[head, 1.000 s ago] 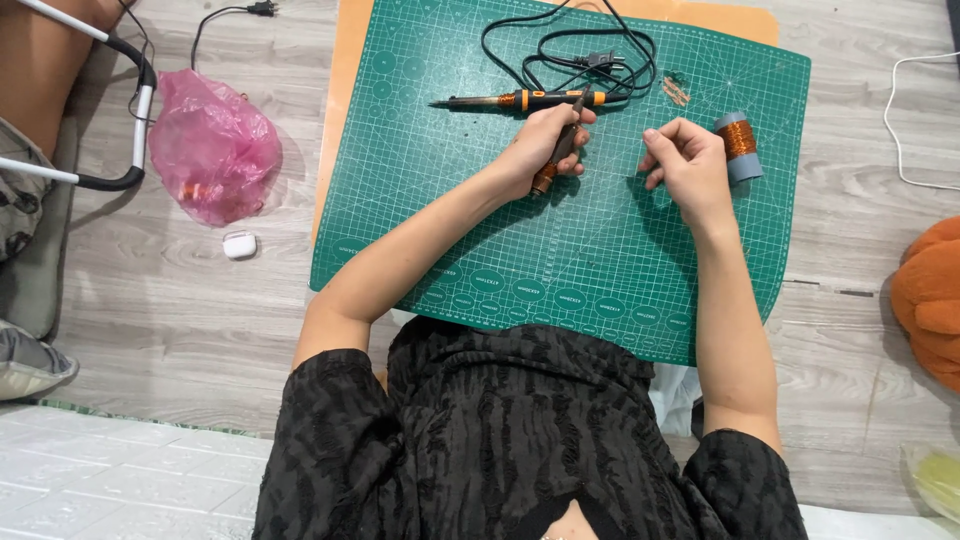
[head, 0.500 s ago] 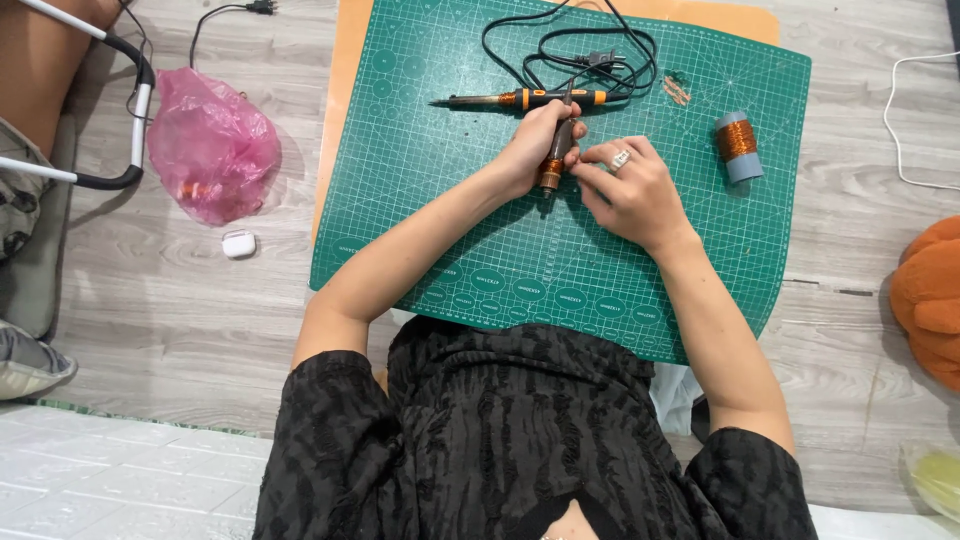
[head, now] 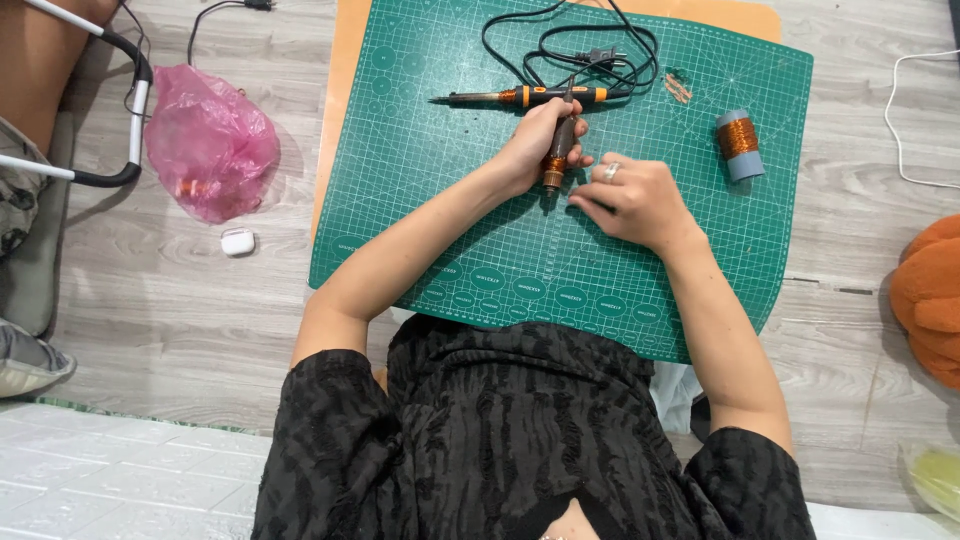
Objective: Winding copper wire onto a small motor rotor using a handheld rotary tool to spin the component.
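Note:
My left hand (head: pixel 540 140) is closed around a dark pen-shaped tool (head: pixel 561 140) with a copper-wound end (head: pixel 551 176), held upright over the green cutting mat (head: pixel 430 200). Just right of that end, my right hand (head: pixel 632 200), which wears a ring, has its fingertips pinched together. Anything between them is too thin to see. An orange-and-black soldering iron (head: pixel 530 97) lies just beyond my left hand, its black cord (head: pixel 590 45) coiled behind it. A spool of copper wire (head: pixel 738 143) stands to the right of my right hand.
Small copper bits (head: pixel 678 87) lie near the cord. An orange board (head: pixel 335 130) sticks out from under the mat. On the wooden floor are a pink plastic bag (head: pixel 210 150), a white earbud case (head: pixel 237 241), a white cable (head: pixel 905 120) and an orange plush (head: pixel 930 300). Another person's leg (head: pixel 40 70) is at top left.
My right hand moved left from beside the copper spool to the tool's copper end, then settled slightly lower. My left hand kept hold of the tool.

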